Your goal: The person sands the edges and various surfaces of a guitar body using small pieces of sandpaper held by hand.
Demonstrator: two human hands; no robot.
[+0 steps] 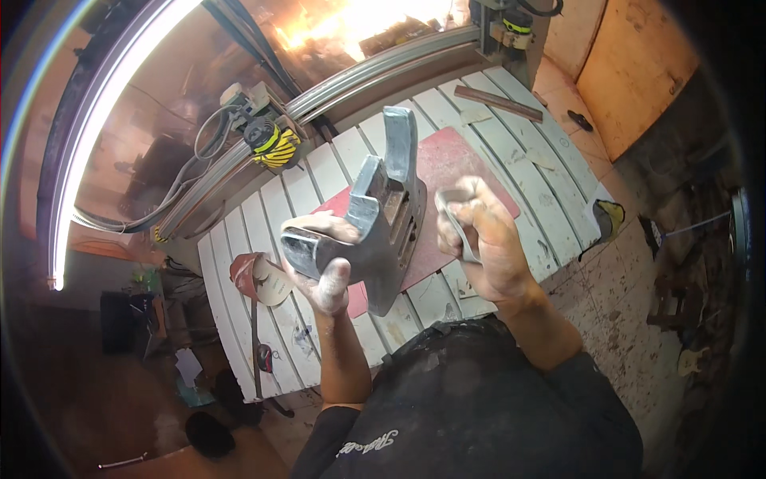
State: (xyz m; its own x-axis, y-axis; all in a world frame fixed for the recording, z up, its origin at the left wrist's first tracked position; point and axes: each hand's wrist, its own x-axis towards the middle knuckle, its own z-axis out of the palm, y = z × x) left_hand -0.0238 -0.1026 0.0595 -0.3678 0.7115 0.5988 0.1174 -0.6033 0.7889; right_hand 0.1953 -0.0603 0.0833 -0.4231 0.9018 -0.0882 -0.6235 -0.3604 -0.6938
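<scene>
A dark grey moulded part (363, 267), dusty, with a tall upright prong and a stepped, slotted side, is held tilted above the table. My left hand (325, 291) grips its left end, with the fingers over the top and the thumb on the near side. To the right of the part, apart from it, my right hand (496, 239) is raised and closed round a bent grey strip (463, 230) that looks like sandpaper. Pale dust coats both hands. Beneath them a red board (471, 156) lies on the white slatted table (275, 199).
A machine rail (383, 72) crosses the table's far side, carrying a tool head (275, 146) with yellow-black stripes. A brown bar (499, 102) lies at the far right. On the left is a red and cream cap-like item (275, 286). A yellow-grey bundle (610, 217) hangs at the right edge.
</scene>
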